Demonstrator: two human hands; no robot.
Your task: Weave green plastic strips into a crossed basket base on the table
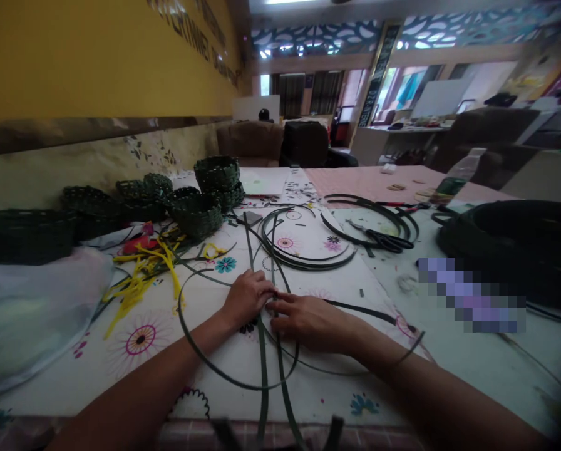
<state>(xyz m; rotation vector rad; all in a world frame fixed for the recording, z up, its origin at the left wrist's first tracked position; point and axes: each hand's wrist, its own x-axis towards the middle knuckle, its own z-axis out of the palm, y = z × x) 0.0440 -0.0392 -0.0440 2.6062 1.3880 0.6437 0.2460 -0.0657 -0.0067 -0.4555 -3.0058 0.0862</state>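
Note:
Dark green weaving strips (263,369) cross on the flowered tablecloth in front of me, some running lengthwise past the near edge. My left hand (248,297) pinches the strips where they cross, thumb and fingers pressed together. Just right of it, my right hand (306,321) has its fingers closed on the strips at the same crossing, fingertips nearly touching the left. A thin strip (210,363) curves in a wide loop around my left wrist. The exact crossing is partly hidden under my fingers.
Coiled strips (303,264) lie beyond my hands, with black-handled scissors (388,241) to their right. Woven baskets (198,213) and yellow strips (137,282) are at left, near a plastic bag (36,319). A bottle (459,175) and large black container (519,250) stand right.

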